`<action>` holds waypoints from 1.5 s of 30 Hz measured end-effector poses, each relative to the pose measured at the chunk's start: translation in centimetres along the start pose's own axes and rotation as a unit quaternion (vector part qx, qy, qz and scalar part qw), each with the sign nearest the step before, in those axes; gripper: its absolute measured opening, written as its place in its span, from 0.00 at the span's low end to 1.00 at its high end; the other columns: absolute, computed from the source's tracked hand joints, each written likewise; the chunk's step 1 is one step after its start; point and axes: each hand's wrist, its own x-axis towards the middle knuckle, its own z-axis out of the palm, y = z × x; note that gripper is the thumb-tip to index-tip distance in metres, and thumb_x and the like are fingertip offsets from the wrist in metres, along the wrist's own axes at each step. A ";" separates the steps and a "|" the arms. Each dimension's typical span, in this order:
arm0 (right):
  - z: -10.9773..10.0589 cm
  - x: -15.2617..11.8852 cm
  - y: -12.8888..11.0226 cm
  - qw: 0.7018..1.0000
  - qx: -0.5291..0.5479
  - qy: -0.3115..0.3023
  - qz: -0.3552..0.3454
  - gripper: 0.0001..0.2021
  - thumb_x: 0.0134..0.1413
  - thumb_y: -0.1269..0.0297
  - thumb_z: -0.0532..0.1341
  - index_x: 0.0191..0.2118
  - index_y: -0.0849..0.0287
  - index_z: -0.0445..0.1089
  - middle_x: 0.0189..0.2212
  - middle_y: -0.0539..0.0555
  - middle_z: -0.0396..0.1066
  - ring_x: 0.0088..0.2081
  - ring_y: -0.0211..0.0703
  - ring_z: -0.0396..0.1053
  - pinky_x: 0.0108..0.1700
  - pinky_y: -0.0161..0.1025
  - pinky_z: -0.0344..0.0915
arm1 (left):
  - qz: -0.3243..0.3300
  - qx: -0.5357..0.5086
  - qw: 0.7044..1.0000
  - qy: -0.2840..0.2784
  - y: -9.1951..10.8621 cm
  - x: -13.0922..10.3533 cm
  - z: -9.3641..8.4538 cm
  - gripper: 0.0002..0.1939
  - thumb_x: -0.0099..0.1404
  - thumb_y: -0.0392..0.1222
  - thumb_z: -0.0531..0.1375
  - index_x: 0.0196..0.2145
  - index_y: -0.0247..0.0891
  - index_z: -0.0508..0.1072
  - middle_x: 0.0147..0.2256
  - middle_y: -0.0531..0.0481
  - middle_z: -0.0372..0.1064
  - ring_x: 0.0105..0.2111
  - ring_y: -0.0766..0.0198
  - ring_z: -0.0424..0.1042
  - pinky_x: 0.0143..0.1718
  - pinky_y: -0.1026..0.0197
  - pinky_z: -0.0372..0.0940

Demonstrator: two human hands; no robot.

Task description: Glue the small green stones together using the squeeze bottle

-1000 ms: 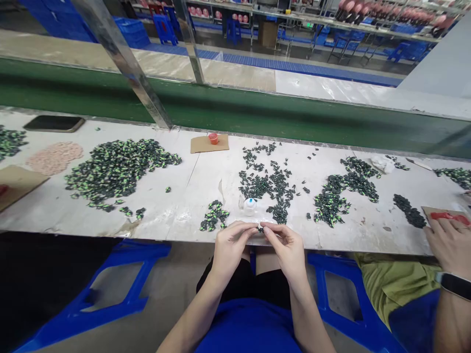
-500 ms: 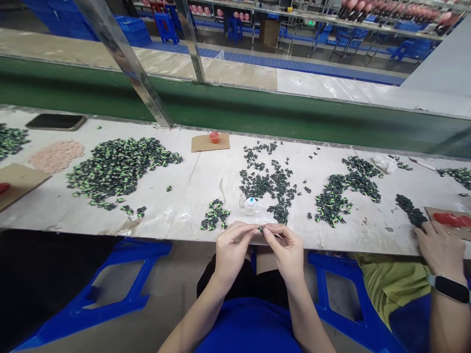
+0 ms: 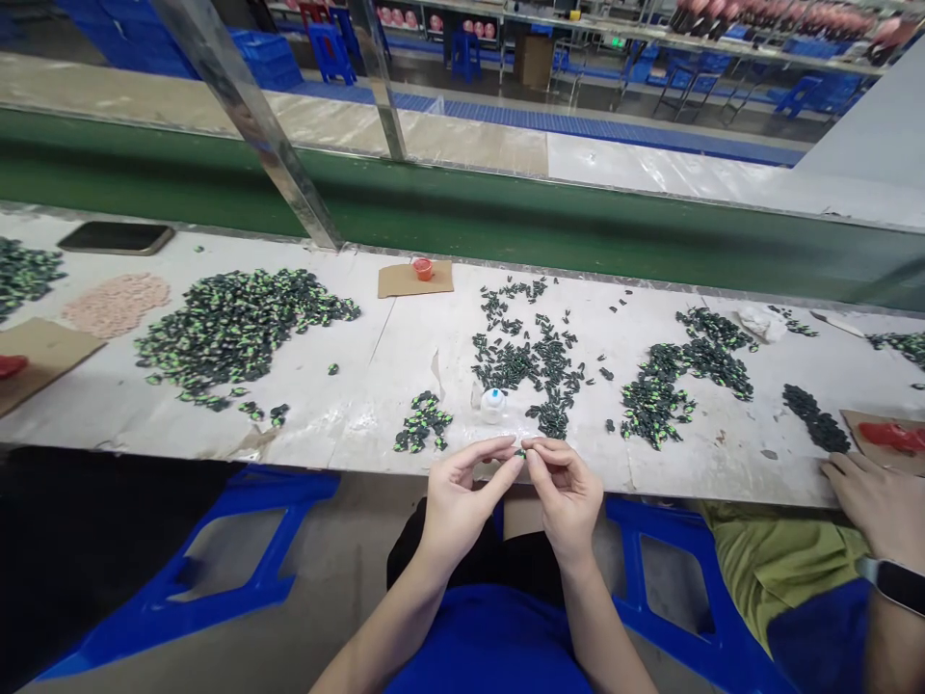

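Observation:
My left hand (image 3: 462,496) and my right hand (image 3: 568,496) meet at the table's front edge, fingertips almost touching. Pinched between them is a tiny dark green piece (image 3: 520,452), mostly covered by the fingers; its exact kind is too small to make out. Just beyond my fingers stands a small white bottle (image 3: 493,405) with a blue tip. Left of it lies a small heap of black pieces with bright green spots (image 3: 421,424). Behind and to the right of the bottle, plain dark green pieces (image 3: 516,364) are scattered in loose clusters.
A large heap of black-and-green pieces (image 3: 242,333) and pale pink pieces (image 3: 119,304) lie left, near a phone (image 3: 116,237). A red cup (image 3: 423,269) sits on cardboard (image 3: 394,280). At right are another black-and-green heap (image 3: 654,395) and a co-worker's hand (image 3: 871,487). A metal post (image 3: 252,130) rises behind.
My hands have shifted slightly right and the left fingers have opened a little around the piece. The co-worker's hand has drawn back from the dark pieces toward the table edge.

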 end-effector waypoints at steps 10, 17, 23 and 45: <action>-0.4 0.0 0.7 0.998 -0.035 -0.009 -0.058 0.06 0.51 0.74 0.65 0.30 0.54 0.75 0.32 0.52 0.78 0.35 0.43 0.77 0.37 0.40 0.74 | 0.031 0.068 0.997 0.006 -0.1 -0.1 0.0 0.10 0.54 0.38 0.65 0.36 0.36 0.79 0.32 0.47 0.79 0.34 0.61 0.78 0.40 0.62 0.73; -1.7 0.8 -0.9 0.984 -0.125 -0.103 -0.070 0.12 0.52 0.72 0.63 0.43 0.54 0.76 0.38 0.55 0.78 0.37 0.45 0.76 0.37 0.40 0.75 | 0.005 0.052 0.998 -0.046 0.2 0.3 -0.3 0.13 0.55 0.37 0.65 0.40 0.36 0.77 0.34 0.46 0.78 0.37 0.61 0.77 0.40 0.64 0.73; -2.6 1.8 -2.3 0.957 -0.196 -0.179 -0.117 0.12 0.54 0.72 0.61 0.42 0.52 0.77 0.36 0.54 0.79 0.38 0.46 0.76 0.41 0.44 0.74 | -0.012 0.043 0.995 -0.088 0.8 0.3 -0.4 0.17 0.56 0.38 0.64 0.45 0.36 0.73 0.35 0.47 0.77 0.35 0.62 0.77 0.32 0.67 0.72; -2.6 1.2 -2.1 0.981 -0.134 -0.130 -0.057 0.08 0.52 0.72 0.63 0.36 0.53 0.77 0.30 0.52 0.77 0.31 0.42 0.75 0.34 0.38 0.74 | 0.101 0.128 0.980 -0.112 1.0 0.4 -0.6 0.09 0.61 0.38 0.61 0.40 0.39 0.77 0.35 0.46 0.78 0.36 0.60 0.77 0.38 0.60 0.71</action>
